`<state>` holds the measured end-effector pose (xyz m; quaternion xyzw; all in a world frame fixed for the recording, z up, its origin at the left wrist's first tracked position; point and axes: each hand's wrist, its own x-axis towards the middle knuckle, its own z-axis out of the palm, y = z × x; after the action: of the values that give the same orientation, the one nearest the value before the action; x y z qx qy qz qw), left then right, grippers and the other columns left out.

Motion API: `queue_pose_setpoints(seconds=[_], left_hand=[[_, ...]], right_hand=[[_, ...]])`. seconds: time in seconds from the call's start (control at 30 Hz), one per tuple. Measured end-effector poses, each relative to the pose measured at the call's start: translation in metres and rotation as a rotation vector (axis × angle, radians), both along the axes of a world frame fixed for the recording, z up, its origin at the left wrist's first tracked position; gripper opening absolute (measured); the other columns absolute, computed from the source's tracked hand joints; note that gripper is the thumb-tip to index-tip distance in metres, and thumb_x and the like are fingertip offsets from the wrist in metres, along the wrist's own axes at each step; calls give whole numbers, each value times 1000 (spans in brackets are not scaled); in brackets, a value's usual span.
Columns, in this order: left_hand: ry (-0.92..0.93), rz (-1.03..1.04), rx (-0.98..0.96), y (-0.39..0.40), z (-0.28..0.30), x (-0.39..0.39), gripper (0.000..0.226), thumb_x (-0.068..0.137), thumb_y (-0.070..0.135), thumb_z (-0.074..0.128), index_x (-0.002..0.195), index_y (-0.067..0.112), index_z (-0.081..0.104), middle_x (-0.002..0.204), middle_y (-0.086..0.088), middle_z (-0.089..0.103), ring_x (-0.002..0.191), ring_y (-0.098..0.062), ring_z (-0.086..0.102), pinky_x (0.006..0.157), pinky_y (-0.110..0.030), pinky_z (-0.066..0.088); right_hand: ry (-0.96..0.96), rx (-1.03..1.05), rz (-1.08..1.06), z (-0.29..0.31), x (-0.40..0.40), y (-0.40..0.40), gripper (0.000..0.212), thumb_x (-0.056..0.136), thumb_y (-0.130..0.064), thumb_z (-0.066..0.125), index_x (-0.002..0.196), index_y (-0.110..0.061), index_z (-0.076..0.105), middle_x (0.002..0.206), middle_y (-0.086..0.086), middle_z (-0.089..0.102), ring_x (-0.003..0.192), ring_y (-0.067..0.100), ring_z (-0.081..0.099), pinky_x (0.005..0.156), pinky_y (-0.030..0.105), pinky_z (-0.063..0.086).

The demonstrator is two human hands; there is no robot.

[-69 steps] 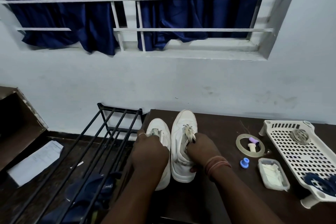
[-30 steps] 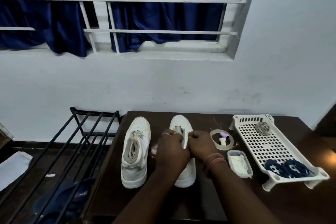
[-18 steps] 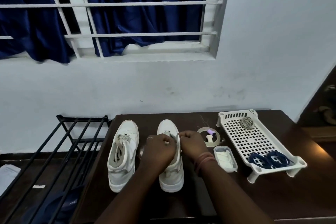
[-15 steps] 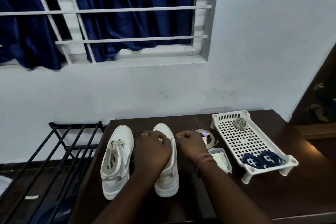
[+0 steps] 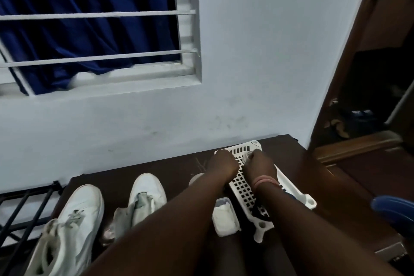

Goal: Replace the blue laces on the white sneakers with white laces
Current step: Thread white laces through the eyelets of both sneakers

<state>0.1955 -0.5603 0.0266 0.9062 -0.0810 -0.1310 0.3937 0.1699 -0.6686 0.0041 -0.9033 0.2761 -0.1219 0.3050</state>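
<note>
On the bench (image 5: 170, 168) I note both sneakers (image 5: 143, 195) lying well to the left of my hands, toes toward the wall. Both hands are over the far end of the white tray (image 5: 244, 188). The left hand (image 5: 223, 164) looks clenched; the right hand (image 5: 259, 163) pinches the pale lace bundle (image 5: 246, 156), nearer to it.
</note>
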Motion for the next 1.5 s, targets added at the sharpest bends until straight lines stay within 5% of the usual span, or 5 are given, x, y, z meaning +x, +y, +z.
queue_pose_setpoints(seconds=[0.33,0.53,0.7,0.9,1.5], left_hand=[[52,37,21,-59,-54,49,32,98,18,50,116,-2,67,123,-18,68,116,-33,61,88,-33,45],[82,73,-71,-63,-60,49,32,91,9,51,60,12,51,89,-22,69,93,-39,64,67,-32,36],[132,86,-173,-54,-46,40,32,83,3,51,53,14,51,66,-14,62,67,-32,60,59,-31,39],[151,177,-357,-22,-38,42,5,71,21,57,67,18,58,80,-12,73,79,-31,73,81,-51,62],[-5,293,-300,189,43,-24,15,78,6,66,78,18,76,75,-9,76,67,-21,72,73,-35,61]], right_hand=[[99,90,-74,-32,53,-46,24,93,-23,62,102,-2,67,112,18,68,106,35,65,75,29,45],[133,140,-79,-41,55,-45,26,86,-23,68,101,-2,66,109,20,68,104,37,66,74,30,46],[81,218,-99,-34,45,-35,23,85,-20,64,100,-3,65,110,20,67,104,36,63,73,30,43],[-154,358,-72,-12,26,-4,15,91,-21,60,91,-8,55,91,11,67,83,30,58,67,30,34],[-199,900,217,33,-10,183,34,92,-37,59,86,-3,57,70,16,67,55,27,64,44,30,50]])
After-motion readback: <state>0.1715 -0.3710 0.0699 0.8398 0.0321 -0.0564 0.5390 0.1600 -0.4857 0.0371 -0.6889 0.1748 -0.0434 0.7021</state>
